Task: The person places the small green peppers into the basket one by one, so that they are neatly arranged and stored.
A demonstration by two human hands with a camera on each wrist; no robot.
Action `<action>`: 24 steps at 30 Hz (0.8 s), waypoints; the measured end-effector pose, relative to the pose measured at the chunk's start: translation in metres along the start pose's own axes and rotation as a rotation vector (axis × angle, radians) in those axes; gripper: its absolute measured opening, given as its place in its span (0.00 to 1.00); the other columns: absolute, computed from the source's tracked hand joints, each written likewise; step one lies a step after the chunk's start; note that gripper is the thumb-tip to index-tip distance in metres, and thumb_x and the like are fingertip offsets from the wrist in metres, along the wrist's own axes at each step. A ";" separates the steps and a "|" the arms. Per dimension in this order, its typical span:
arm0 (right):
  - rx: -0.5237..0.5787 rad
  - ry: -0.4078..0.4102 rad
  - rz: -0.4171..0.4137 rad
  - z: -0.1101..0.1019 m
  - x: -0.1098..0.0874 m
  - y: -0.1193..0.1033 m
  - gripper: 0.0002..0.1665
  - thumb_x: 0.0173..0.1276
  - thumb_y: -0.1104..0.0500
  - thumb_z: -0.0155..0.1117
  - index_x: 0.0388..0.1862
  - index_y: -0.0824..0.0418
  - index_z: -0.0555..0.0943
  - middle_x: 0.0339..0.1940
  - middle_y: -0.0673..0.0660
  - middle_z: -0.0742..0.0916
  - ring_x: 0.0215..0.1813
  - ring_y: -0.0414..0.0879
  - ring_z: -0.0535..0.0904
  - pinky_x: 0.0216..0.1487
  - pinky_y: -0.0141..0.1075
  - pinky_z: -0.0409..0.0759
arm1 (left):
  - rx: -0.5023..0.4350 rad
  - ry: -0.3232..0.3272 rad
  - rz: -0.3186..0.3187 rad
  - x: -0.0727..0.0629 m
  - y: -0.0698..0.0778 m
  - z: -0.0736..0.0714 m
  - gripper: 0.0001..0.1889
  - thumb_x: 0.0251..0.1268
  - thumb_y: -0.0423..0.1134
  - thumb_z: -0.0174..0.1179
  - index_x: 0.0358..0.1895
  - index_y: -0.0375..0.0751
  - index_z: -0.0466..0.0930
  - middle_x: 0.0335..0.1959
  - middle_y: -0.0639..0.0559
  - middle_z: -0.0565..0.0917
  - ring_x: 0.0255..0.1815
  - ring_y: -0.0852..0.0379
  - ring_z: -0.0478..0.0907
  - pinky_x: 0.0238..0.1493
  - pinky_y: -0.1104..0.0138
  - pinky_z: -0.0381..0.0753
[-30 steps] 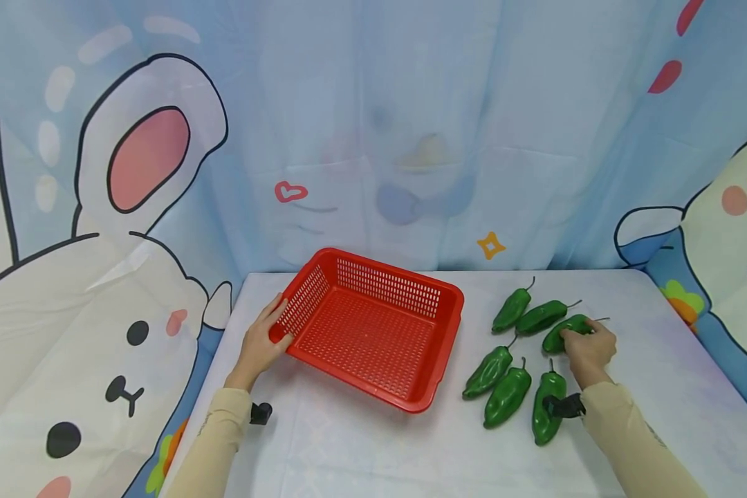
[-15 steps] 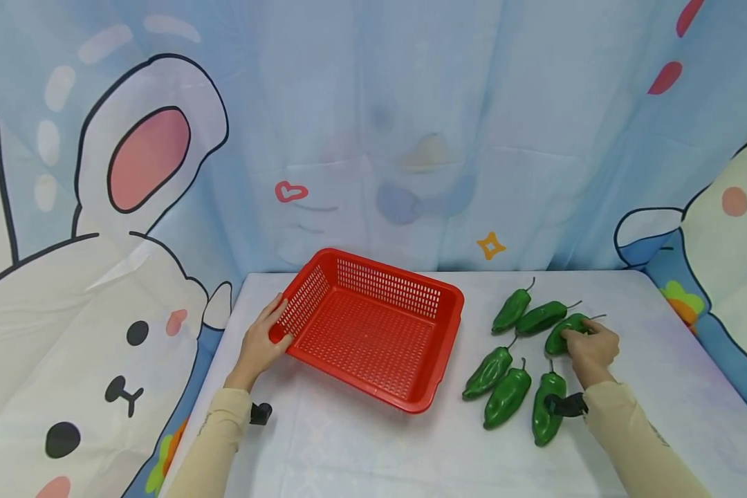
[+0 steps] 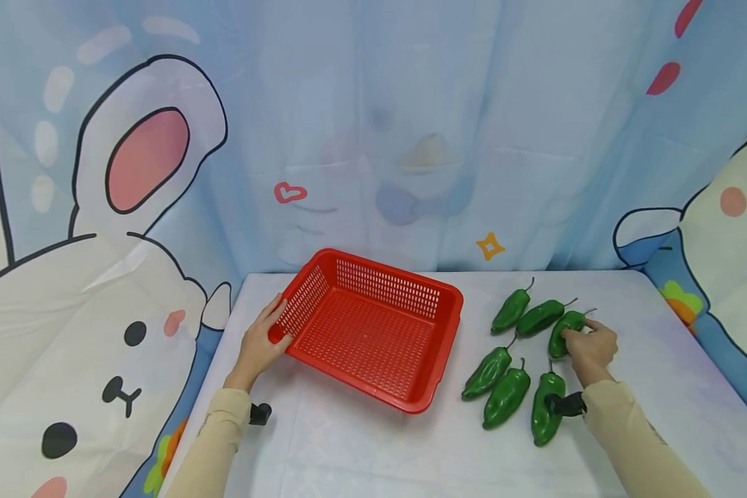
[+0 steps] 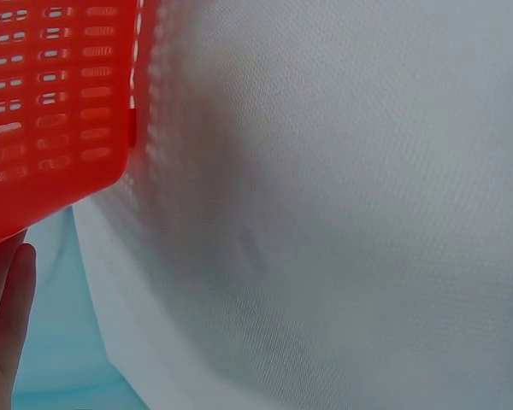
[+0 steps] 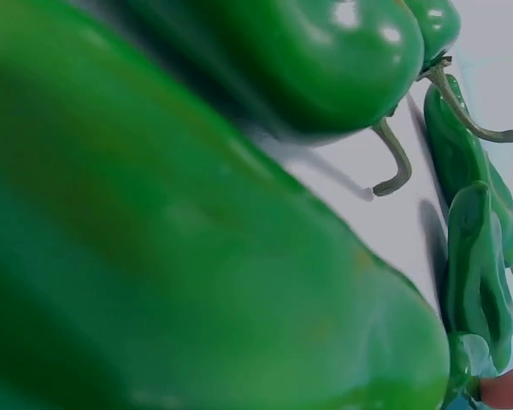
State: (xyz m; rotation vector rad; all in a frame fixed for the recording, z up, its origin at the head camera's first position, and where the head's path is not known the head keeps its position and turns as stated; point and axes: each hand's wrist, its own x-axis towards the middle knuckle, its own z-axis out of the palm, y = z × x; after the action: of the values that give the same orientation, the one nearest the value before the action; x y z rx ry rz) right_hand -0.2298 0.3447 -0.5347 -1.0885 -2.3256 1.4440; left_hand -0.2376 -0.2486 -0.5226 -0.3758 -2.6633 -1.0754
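In the head view, my left hand (image 3: 263, 344) holds the near left corner of a red plastic basket (image 3: 373, 393), thumb at the front side and fingers along the left side. The left wrist view shows fingers (image 4: 13, 299) against the outside of the basket's slotted wall (image 4: 60, 111). My right hand (image 3: 591, 349) pinches a green pepper (image 3: 563, 335) near its stem end, low over the table. Just left of it lies another green pepper (image 3: 538, 318). A further green pepper (image 3: 546, 411) lies under the right wrist and fills much of the right wrist view.
A white-covered table (image 3: 373, 456) bears everything. Between the basket and my right hand lie more green peppers: one at the back (image 3: 510, 311), one nearer the basket (image 3: 487, 373) and one beside it (image 3: 507, 398). A printed blue curtain (image 3: 373, 124) hangs behind the table.
The pepper in my right hand has turned, its stem swinging up and to the left. My left hand and the basket stay in place.
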 end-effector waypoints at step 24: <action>0.460 -0.015 0.331 -0.028 0.012 -0.010 0.36 0.63 0.67 0.65 0.71 0.51 0.72 0.64 0.52 0.73 0.54 0.41 0.77 0.33 0.38 0.86 | -0.003 -0.006 0.000 -0.001 0.004 -0.003 0.38 0.55 0.34 0.62 0.73 0.38 0.65 0.76 0.46 0.61 0.73 0.41 0.63 0.62 0.41 0.69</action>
State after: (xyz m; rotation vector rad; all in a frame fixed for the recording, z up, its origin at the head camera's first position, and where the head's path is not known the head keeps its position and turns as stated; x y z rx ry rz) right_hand -0.2289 0.3690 -0.5144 -1.3534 -1.7355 1.9763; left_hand -0.2347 -0.2487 -0.5184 -0.3808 -2.6673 -1.0801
